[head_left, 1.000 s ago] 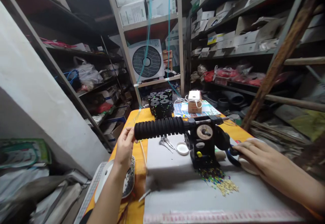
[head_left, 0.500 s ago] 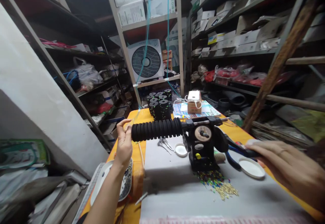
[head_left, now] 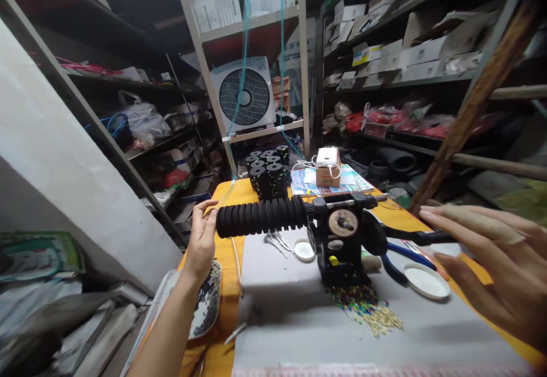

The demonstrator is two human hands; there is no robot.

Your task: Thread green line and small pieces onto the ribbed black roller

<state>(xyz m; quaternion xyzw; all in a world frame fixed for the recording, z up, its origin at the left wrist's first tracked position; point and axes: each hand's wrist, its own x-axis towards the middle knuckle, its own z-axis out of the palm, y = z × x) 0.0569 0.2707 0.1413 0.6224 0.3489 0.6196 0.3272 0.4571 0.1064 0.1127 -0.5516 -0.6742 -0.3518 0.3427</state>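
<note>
A black hand-cranked machine (head_left: 342, 246) stands on the pale sheet, its round dial facing me. From its left side sticks out a black ribbed roller (head_left: 260, 217), roughly level. My left hand (head_left: 203, 246) is closed at the roller's free end, thumb and fingers against it. On the machine's right a crank arm with a black handle (head_left: 419, 236) points to my right hand (head_left: 496, 263). That hand's fingers are stretched and apart, beside the handle's outer end; whether they touch it I cannot tell. One finger has a pale wrap. Blue-handled pliers (head_left: 395, 269) lie below the crank.
Small coloured and cream pieces (head_left: 384, 320) lie in front of the machine. White lids (head_left: 427, 282) flank it. A tray of small dark parts (head_left: 207, 308) is at left. Several black cylinders (head_left: 269, 175) and a small box (head_left: 328, 166) stand behind. Shelves and a fan (head_left: 243, 97) line the back.
My right hand has come off the crank handle's grip and spread its fingers, rising a little. The crank arm has swung slightly upward. My left hand stays at the roller's end.
</note>
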